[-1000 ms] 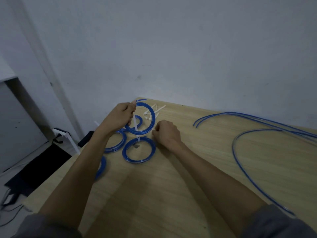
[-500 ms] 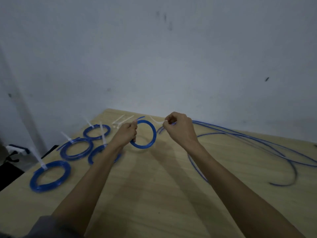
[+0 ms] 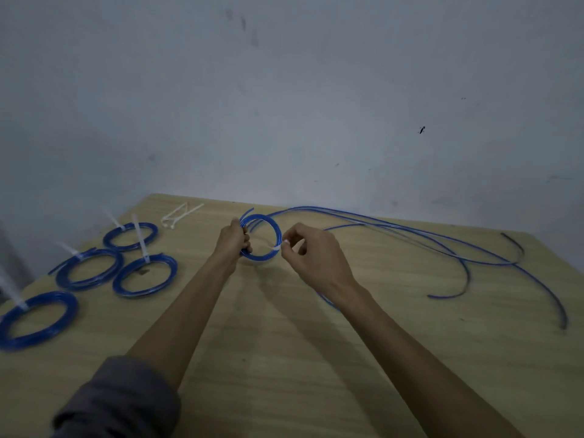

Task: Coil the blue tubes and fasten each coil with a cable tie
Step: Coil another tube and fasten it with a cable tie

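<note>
My left hand (image 3: 233, 241) grips the left side of a small blue tube coil (image 3: 274, 228), held upright just above the wooden table (image 3: 284, 358). My right hand (image 3: 311, 252) pinches a white cable tie (image 3: 277, 248) at the coil's lower right. Several finished coils, each with a white tie sticking up, lie at the left: one (image 3: 130, 237) at the back, one (image 3: 88, 269), one (image 3: 144, 275) and one (image 3: 38, 320) at the left edge. Loose blue tubes (image 3: 410, 230) trail across the right of the table.
A small bundle of spare white cable ties (image 3: 180, 214) lies near the table's far left corner. A grey wall (image 3: 284, 105) stands directly behind the table. The table's left edge cuts close past the finished coils.
The view has swung right and down. My right hand dropped from the coil's top right to its lower right, still pinching the tie. My left hand keeps hold of the coil.
</note>
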`<state>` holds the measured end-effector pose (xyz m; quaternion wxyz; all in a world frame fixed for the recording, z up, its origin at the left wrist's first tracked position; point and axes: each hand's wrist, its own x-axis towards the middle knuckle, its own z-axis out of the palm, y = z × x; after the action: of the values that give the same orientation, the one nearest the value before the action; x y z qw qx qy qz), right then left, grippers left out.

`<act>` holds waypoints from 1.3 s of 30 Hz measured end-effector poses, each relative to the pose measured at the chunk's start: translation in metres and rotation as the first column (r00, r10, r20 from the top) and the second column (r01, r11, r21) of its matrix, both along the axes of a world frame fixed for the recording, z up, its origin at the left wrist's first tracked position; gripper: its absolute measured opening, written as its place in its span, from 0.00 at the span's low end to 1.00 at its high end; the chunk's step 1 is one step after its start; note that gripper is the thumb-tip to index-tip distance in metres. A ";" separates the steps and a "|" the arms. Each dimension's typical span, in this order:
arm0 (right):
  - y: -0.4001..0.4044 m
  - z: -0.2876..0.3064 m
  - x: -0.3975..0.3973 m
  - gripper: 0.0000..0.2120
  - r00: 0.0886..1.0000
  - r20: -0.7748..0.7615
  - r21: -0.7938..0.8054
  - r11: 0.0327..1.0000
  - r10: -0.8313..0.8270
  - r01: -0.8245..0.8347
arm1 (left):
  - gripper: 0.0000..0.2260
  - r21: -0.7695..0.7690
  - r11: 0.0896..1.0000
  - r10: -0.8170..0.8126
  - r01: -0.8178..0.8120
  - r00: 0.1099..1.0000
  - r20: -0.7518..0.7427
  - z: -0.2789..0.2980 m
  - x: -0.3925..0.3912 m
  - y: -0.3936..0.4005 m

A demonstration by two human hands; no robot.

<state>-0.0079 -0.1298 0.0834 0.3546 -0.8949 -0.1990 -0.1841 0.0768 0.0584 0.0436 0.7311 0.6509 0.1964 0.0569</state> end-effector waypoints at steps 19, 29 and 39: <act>-0.001 -0.071 0.053 0.05 0.809 0.587 -0.315 0.911 -0.032 0.265 | 0.12 -0.005 0.944 -0.330 0.330 0.942 -0.065 -0.017 -0.025 -0.055; 0.037 -0.072 0.057 0.13 0.939 0.312 -0.113 0.975 -0.146 0.189 | 0.10 -0.112 0.984 -0.139 0.137 0.990 -0.012 -0.029 -0.019 -0.051; 0.061 -0.083 0.057 0.03 0.988 0.072 -0.088 0.986 -0.136 0.142 | 0.05 0.479 0.875 -0.075 -0.075 0.955 0.286 -0.056 -0.011 -0.021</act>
<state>0.0496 -0.0691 0.0000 0.2922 -0.9155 -0.1558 -0.2283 0.0653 0.0370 -0.0125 0.5658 0.7971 0.0640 0.2009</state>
